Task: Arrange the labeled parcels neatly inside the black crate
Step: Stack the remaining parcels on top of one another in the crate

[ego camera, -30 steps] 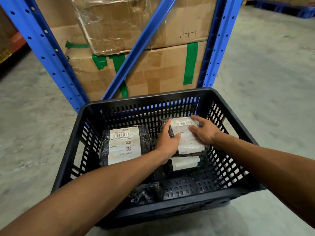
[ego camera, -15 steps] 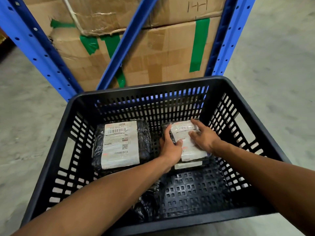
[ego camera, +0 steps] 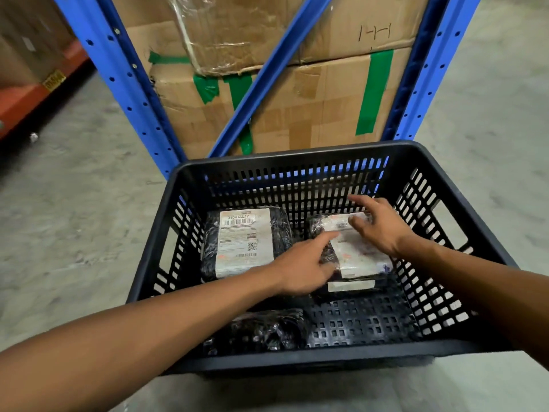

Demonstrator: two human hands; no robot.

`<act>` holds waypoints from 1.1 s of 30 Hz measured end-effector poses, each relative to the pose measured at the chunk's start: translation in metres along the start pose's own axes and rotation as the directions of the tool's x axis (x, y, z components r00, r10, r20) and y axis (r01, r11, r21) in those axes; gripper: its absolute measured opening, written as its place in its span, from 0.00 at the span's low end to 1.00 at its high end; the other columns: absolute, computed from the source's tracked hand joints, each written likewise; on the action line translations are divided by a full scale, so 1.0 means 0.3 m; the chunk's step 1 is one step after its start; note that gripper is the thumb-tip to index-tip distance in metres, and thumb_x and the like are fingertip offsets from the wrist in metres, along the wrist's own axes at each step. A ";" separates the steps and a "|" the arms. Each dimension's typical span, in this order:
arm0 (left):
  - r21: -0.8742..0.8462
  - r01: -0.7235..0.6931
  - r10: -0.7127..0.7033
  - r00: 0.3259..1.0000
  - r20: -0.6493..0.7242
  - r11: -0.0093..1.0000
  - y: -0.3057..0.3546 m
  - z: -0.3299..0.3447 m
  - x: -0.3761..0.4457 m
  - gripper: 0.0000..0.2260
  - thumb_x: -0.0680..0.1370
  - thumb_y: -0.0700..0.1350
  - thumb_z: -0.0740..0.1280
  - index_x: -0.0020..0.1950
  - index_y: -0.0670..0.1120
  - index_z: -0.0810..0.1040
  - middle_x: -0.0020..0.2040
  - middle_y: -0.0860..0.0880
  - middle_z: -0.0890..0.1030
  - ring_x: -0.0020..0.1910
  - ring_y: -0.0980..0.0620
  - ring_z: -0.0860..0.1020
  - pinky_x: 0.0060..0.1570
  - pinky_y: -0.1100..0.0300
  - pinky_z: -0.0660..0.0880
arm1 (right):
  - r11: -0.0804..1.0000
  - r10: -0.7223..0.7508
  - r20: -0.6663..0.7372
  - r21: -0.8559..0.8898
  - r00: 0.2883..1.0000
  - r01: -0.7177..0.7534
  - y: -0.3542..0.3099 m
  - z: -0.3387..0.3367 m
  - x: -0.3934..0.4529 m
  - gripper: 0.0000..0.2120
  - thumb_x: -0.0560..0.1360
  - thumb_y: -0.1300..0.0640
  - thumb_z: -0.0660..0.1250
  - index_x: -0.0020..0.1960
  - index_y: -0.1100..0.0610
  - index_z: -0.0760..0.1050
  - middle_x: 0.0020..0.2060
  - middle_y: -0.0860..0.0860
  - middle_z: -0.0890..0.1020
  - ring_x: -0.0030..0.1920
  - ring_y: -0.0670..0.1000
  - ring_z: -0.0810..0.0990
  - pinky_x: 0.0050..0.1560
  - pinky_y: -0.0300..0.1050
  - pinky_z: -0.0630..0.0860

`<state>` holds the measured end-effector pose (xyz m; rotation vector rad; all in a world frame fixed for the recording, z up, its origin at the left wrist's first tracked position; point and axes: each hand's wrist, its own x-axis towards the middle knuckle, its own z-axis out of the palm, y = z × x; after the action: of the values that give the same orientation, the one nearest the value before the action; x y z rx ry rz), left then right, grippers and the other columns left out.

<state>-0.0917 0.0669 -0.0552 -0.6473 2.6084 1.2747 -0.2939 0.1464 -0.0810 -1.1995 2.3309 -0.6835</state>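
Note:
A black slotted crate (ego camera: 445, 355) stands on the concrete floor. Inside at the back left lies a black parcel with a white label reading 310-BAL17 (ego camera: 245, 242). At the back right a smaller labeled parcel (ego camera: 356, 257) rests on top of another labeled parcel (ego camera: 352, 285). A black bag-wrapped parcel (ego camera: 264, 331) lies near the front wall, no label showing. My left hand (ego camera: 303, 270) hovers at the top right parcel's left edge, fingers spread. My right hand (ego camera: 378, 226) is lifted over its far end, fingers apart, holding nothing.
A blue metal rack (ego camera: 124, 84) with a diagonal brace stands just behind the crate, holding taped cardboard boxes (ego camera: 312, 99). An orange shelf beam (ego camera: 26, 99) runs along the far left. Concrete floor surrounds the crate.
Both hands have let go of the top right parcel and lifted off it, fingers now spread. The parcel stays on the stack. The camera view shifted slightly.

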 end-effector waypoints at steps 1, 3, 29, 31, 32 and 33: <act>-0.003 -0.069 0.069 0.998 -0.014 0.998 -0.002 -0.025 -0.047 0.29 0.83 0.49 0.62 0.82 0.60 0.54 0.78 0.44 0.70 0.59 0.51 0.83 0.60 0.58 0.75 | 0.998 -0.066 -0.017 0.000 0.998 0.066 -0.017 -0.007 -0.009 0.25 0.80 0.49 0.63 0.75 0.45 0.64 0.70 0.61 0.67 0.70 0.61 0.69 0.72 0.57 0.66; -0.024 -0.166 0.165 0.985 -0.056 0.986 -0.014 -0.075 -0.131 0.26 0.83 0.50 0.62 0.79 0.65 0.58 0.78 0.50 0.71 0.62 0.56 0.82 0.61 0.62 0.75 | 0.981 -0.192 -0.024 -0.014 0.981 0.191 -0.059 -0.010 -0.032 0.24 0.79 0.50 0.64 0.74 0.45 0.66 0.68 0.58 0.71 0.69 0.58 0.70 0.70 0.53 0.66; 0.098 0.014 -0.022 0.997 0.080 0.995 -0.234 -0.202 -0.334 0.06 0.80 0.46 0.71 0.53 0.51 0.74 0.50 0.54 0.85 0.50 0.49 0.83 0.55 0.53 0.77 | 0.963 -0.263 0.655 0.140 0.708 0.229 -0.336 0.189 -0.280 0.29 0.68 0.62 0.78 0.58 0.51 0.62 0.49 0.54 0.81 0.46 0.51 0.80 0.48 0.50 0.82; -0.016 0.029 -0.029 0.999 0.021 0.999 -0.231 -0.234 -0.321 0.04 0.80 0.45 0.71 0.52 0.50 0.76 0.47 0.55 0.87 0.44 0.55 0.82 0.53 0.55 0.76 | 0.959 -0.281 0.634 0.206 0.720 0.193 -0.323 0.169 -0.267 0.28 0.68 0.63 0.77 0.58 0.49 0.63 0.49 0.54 0.82 0.46 0.52 0.82 0.46 0.49 0.83; -0.083 0.032 -0.032 0.999 -0.003 0.996 -0.232 -0.252 -0.319 0.03 0.80 0.45 0.70 0.52 0.49 0.77 0.43 0.54 0.86 0.40 0.53 0.79 0.50 0.55 0.75 | 0.948 -0.298 0.618 0.278 0.727 0.153 -0.317 0.155 -0.259 0.27 0.68 0.63 0.76 0.58 0.49 0.65 0.49 0.54 0.83 0.46 0.52 0.83 0.46 0.49 0.83; -0.150 0.031 -0.036 0.999 -0.033 0.988 -0.233 -0.269 -0.320 0.02 0.81 0.44 0.70 0.52 0.48 0.78 0.39 0.51 0.84 0.37 0.50 0.76 0.45 0.55 0.72 | 0.927 -0.316 0.589 0.357 0.744 0.112 -0.315 0.135 -0.249 0.25 0.69 0.63 0.76 0.58 0.49 0.68 0.49 0.54 0.83 0.47 0.53 0.83 0.47 0.49 0.82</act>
<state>0.0285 -0.0046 -0.0228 -0.7412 2.5362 1.4720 -0.1722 0.1517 -0.0452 -1.3121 1.4734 -0.5581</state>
